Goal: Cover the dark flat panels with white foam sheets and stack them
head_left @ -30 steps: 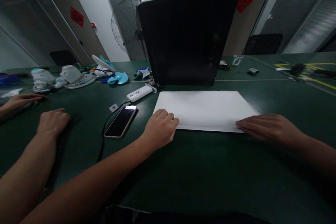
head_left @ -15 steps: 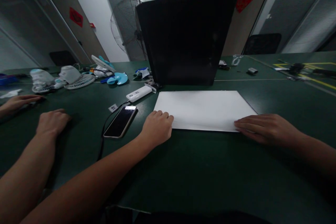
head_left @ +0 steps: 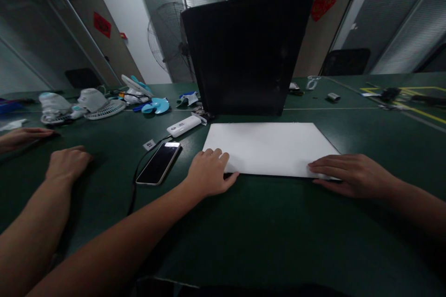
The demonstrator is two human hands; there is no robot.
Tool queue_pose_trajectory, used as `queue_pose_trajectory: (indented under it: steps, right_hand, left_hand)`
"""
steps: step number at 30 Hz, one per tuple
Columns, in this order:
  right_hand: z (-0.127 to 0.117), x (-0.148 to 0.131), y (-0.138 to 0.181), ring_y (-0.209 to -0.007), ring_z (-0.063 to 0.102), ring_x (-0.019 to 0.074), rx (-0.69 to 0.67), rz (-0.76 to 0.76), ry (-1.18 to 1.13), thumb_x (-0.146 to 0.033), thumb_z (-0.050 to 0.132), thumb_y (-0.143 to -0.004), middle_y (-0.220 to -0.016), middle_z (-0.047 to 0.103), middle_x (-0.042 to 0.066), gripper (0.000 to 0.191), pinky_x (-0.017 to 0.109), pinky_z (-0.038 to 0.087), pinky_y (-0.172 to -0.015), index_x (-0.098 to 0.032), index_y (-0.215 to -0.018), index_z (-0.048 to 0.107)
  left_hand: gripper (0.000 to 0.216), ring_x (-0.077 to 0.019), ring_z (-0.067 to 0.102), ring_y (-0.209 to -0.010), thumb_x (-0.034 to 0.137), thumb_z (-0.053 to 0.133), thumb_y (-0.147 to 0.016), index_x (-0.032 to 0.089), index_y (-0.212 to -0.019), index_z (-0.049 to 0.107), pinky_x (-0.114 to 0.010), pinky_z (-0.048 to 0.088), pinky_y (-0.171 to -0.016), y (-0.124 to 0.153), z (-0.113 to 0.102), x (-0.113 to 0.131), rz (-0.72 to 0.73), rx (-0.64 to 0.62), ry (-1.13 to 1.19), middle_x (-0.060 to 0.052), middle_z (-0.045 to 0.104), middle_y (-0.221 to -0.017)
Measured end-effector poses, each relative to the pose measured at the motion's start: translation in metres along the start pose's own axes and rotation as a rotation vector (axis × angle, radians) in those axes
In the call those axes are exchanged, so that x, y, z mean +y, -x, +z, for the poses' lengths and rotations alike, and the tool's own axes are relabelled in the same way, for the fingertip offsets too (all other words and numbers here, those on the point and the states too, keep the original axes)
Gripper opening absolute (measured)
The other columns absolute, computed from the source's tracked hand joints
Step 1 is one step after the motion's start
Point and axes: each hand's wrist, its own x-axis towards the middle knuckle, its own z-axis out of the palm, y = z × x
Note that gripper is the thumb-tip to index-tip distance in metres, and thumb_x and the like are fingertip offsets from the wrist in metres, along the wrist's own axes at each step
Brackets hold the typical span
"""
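A flat white board [head_left: 265, 146] lies on the green table, with a large black panel [head_left: 247, 55] standing upright behind it. My left hand [head_left: 209, 171] rests on the board's near left corner, fingers bent over the white surface and thumb out apart along the front edge. At the near right corner, my right hand [head_left: 348, 174] lays its fingers nearly flat on the board, the thumb held apart below the edge. A dark line shows under the board's front edge. Whether the board and panel are joined cannot be seen.
Left of the board lie a phone [head_left: 159, 163] and a white power bank [head_left: 184, 126] with a black cable. Another person's hand [head_left: 68, 164] rests farther left. Small fan parts [head_left: 101, 102] and blue fan blades [head_left: 155, 106] stand behind; a clear cup [head_left: 312, 83] is at back right.
My left thumb has come out from the board's front edge and points right. My right thumb has spread away from the fingers. The board's front strip now looks smoother.
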Motion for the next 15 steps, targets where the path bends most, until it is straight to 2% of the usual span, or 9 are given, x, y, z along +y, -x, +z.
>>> queue_pose_trajectory:
  steps: [3,5,7,10,12,15]
  right_hand:
    - [-0.001,0.002,0.002,-0.109,0.072,0.0205,0.017,0.004,0.015,-0.027,0.070,-0.095,-0.126,0.074,0.008,0.037,0.036,0.063,-0.088,-0.021,-0.132,0.072]
    - [0.000,0.005,0.004,-0.109,0.072,0.0218,0.048,0.074,0.064,-0.034,0.069,-0.097,-0.126,0.074,0.008,0.036,0.039,0.062,-0.090,-0.021,-0.130,0.072]
    - [0.002,0.010,0.006,-0.109,0.072,0.0255,0.059,0.268,0.160,-0.042,0.062,-0.101,-0.126,0.073,0.009,0.037,0.044,0.061,-0.091,-0.021,-0.129,0.073]
    - [0.006,0.022,0.011,-0.109,0.071,0.0323,-0.026,0.673,0.277,-0.055,0.046,-0.105,-0.126,0.072,0.016,0.053,0.049,0.060,-0.087,-0.017,-0.133,0.071]
    - [0.009,0.031,0.016,-0.100,0.072,0.0339,-0.126,0.907,0.239,-0.064,0.038,-0.104,-0.119,0.074,0.020,0.068,0.047,0.059,-0.079,-0.013,-0.135,0.071]
    - [0.013,0.042,0.021,-0.080,0.072,0.0332,-0.255,1.172,0.035,-0.079,0.029,-0.099,-0.101,0.076,0.022,0.089,0.045,0.057,-0.067,-0.010,-0.141,0.068]
  left_hand:
    - [0.064,-0.0398,0.067,-0.113,0.072,0.050,-0.096,0.018,-0.125,0.067,-0.054,0.057,-0.088,0.001,0.008,-0.005,-0.045,0.039,-0.001,-0.020,0.070,-0.128]
    - [0.075,-0.0446,0.063,-0.125,0.078,0.047,-0.095,0.018,-0.139,0.061,-0.058,0.055,-0.094,0.002,0.015,-0.010,-0.118,0.038,-0.017,-0.023,0.062,-0.144]
    - [0.080,-0.0465,0.062,-0.129,0.079,0.040,-0.098,0.018,-0.147,0.055,-0.059,0.054,-0.094,0.002,0.020,-0.015,-0.194,-0.007,-0.002,-0.025,0.057,-0.151]
    - [0.079,-0.0428,0.064,-0.126,0.075,0.031,-0.103,0.014,-0.148,0.052,-0.054,0.055,-0.093,0.000,0.025,-0.022,-0.248,-0.047,0.063,-0.026,0.058,-0.149]
    - [0.078,-0.0400,0.066,-0.126,0.073,0.031,-0.104,0.013,-0.148,0.052,-0.051,0.055,-0.094,-0.001,0.027,-0.024,-0.255,-0.047,0.089,-0.025,0.060,-0.147]
    - [0.076,-0.0400,0.061,-0.133,0.071,0.032,-0.104,0.013,-0.150,0.051,-0.053,0.053,-0.102,-0.003,0.028,-0.025,-0.259,-0.087,0.126,-0.024,0.058,-0.150]
